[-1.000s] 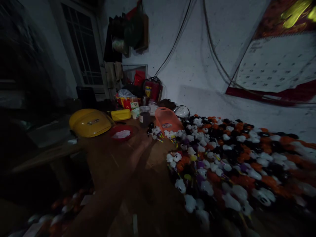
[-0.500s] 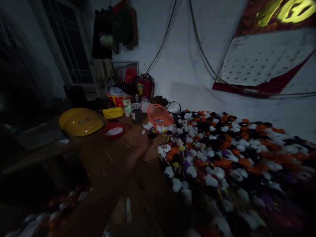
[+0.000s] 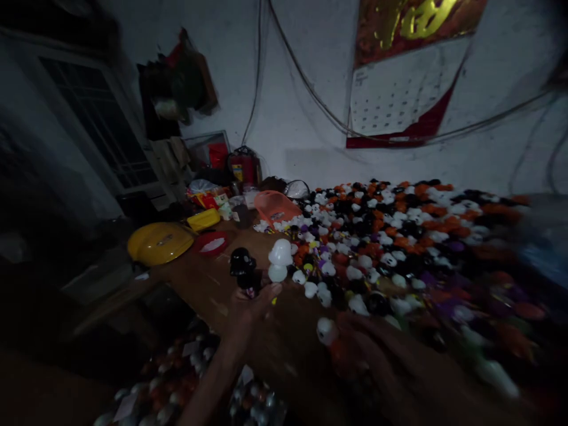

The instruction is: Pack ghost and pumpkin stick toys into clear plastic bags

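My left hand [image 3: 254,300] is closed round small glossy plastic toy figures over the brown tabletop [image 3: 210,278]. A black figure [image 3: 242,263] with a hat-like top stands up from its fingers, and a white rounded figure [image 3: 280,260] rises beside it. Lower right, my right hand [image 3: 386,349] is dark and blurred, its fingers curled over a toy figure with a white head [image 3: 327,331] and an orange part [image 3: 346,355]. Just beyond it spreads a large pile of white, black, orange and purple toy figures [image 3: 390,236].
An orange plastic scoop or basket [image 3: 276,207] lies at the pile's far left. A red dish [image 3: 213,244] with white contents, a yellow helmet [image 3: 162,244] and a yellow box [image 3: 204,220] stand left. More toys [image 3: 166,384] lie below the table edge. A calendar [image 3: 399,89] hangs on the wall.
The view has turned right. My left hand, a blur reaching across the table before, now shows clearly with the black and white figures upright. My right hand has come into view with a figure.
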The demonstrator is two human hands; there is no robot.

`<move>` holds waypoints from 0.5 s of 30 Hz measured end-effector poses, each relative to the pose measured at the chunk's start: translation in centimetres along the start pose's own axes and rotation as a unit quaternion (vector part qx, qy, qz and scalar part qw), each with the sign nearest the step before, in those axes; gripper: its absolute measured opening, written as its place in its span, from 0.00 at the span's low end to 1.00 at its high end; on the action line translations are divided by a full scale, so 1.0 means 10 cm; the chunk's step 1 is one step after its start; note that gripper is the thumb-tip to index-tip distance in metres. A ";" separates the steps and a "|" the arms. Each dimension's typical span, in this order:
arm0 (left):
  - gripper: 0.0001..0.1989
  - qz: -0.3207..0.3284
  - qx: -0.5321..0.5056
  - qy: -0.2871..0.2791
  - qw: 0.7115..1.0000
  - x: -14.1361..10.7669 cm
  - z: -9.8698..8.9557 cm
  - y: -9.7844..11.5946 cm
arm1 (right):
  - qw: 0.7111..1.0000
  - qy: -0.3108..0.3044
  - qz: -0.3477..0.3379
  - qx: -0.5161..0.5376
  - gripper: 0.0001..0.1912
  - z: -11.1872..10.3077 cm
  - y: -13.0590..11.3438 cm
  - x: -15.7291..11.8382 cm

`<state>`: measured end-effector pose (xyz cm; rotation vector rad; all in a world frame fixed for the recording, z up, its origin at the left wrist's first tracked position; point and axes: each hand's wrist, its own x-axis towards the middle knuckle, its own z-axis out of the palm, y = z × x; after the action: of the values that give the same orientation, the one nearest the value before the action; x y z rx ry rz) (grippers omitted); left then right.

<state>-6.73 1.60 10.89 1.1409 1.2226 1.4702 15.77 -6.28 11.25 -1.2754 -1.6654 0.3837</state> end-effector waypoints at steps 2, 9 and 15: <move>0.18 -0.035 -0.012 -0.005 0.999 -0.28 0.16 0.06 | 0.997 -0.008 0.050 0.053 0.13 0.14 -0.13 -0.02; 0.20 -0.101 -0.056 0.053 0.992 -0.83 0.65 0.09 | 0.984 0.013 0.055 0.170 0.13 0.37 -0.38 -0.12; 0.19 -0.087 -0.027 0.032 0.995 -0.94 0.79 -0.01 | 0.958 0.033 0.119 0.258 0.10 0.26 -0.37 -0.05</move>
<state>2.73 -6.16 10.48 0.9318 1.2847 1.4085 11.52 -7.38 12.39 -1.0729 -1.2419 0.8511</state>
